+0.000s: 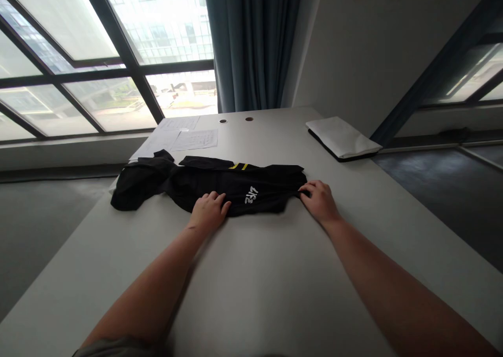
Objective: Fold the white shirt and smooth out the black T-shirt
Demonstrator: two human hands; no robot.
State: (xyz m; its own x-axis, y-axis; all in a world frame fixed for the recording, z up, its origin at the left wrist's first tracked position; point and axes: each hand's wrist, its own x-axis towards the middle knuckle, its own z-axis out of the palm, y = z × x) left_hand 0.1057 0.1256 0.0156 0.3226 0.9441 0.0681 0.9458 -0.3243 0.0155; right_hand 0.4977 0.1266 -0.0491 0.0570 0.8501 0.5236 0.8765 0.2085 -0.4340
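A black hoodie (212, 181) lies folded lengthwise on the white table (251, 283), its hood to the left and its hem to the right. It bears white lettering and two yellow stripes. My left hand (210, 209) rests on the near edge of the cloth, fingers over the fabric and thumb held apart. At the hem corner on the right, my right hand (317, 197) pinches the black cloth between thumb and fingers. Some of the right fingertips are hidden.
Printed papers (195, 139) lie at the far left of the table. A white folded item (341, 136) with a dark underside sits at the right edge. Two round holes (249, 119) pierce the far end, before a blue curtain (253, 42) and windows.
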